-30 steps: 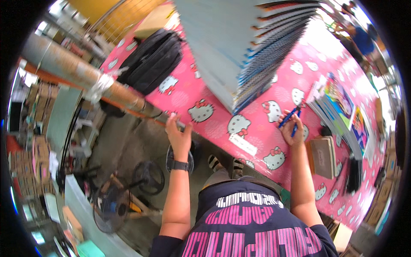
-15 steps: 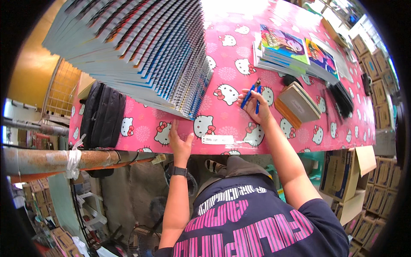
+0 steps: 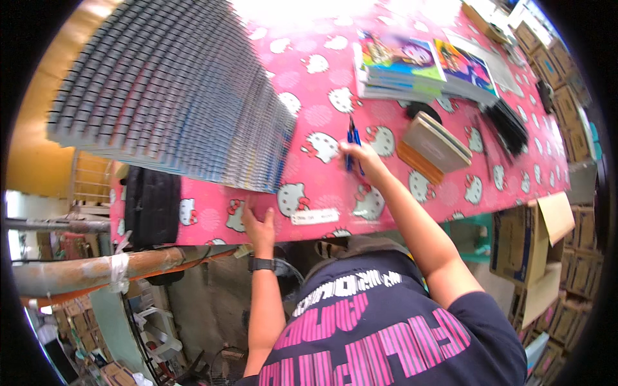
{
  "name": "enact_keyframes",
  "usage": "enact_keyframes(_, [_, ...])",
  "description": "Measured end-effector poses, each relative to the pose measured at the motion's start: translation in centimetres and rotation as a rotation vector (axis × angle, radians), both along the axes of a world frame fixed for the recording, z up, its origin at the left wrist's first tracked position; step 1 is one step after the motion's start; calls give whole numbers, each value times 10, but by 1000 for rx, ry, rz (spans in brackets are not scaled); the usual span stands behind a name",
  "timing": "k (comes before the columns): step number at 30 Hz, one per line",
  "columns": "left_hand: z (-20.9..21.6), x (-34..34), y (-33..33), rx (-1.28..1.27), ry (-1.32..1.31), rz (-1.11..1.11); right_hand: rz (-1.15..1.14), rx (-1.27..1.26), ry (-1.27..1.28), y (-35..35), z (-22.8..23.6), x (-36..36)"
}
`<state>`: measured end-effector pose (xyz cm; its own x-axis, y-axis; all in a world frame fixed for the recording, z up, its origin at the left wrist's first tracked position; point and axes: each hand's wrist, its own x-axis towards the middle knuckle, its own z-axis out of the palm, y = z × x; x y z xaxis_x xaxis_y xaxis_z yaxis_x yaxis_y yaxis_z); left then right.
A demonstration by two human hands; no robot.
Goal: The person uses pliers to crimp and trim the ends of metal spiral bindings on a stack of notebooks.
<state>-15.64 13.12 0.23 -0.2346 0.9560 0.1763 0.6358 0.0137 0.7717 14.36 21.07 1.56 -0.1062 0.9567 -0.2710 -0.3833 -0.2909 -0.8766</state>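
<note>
A tall stack of wire-bound notebooks (image 3: 187, 109) rises at the left of the pink cartoon-print table cover (image 3: 315, 116), wire spines toward me. My left hand (image 3: 260, 226), with a dark watch on the wrist, rests by the stack's near lower edge. Its fingers are apart with nothing in them; whether the tips touch the stack, I cannot tell. To the right of the stack, my right hand (image 3: 364, 159) is closed around blue-handled pliers (image 3: 352, 135), their jaws pointing away from me. A white strip (image 3: 314, 217) lies flat between my hands.
Two piles of booklets with bright covers, one (image 3: 402, 72) beside the other (image 3: 473, 76), stand at the far right. Nearer are a grey-topped block (image 3: 438, 145), an orange-brown block (image 3: 420, 162) and black strips (image 3: 507, 127). A black bag (image 3: 153, 206), rusty pipe (image 3: 84, 273) and open carton (image 3: 518, 248) flank the near edge.
The view has tilted and shifted. In my right hand the pliers have turned more upright, and the fingers have closed further round the handles. My left hand stays by the stack's lower edge.
</note>
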Motion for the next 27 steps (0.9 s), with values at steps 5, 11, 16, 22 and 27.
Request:
enact_keyframes(5, [-8,5,16,92,199,132,-24,398,-1534,-30,33,-3])
enact_keyframes(11, [-4,8,13,116,99,169,32,489,-1604,-47,35,10])
enact_keyframes(16, [-11,11,11,165,137,215,-3,603,-1473,-58,24,24])
enact_keyframes(22, [-11,12,9,199,164,307,169,597,-1323,-91,29,78])
enact_keyframes(27, [-18,15,24,153,56,361,132,646,-1208,-93,23,103])
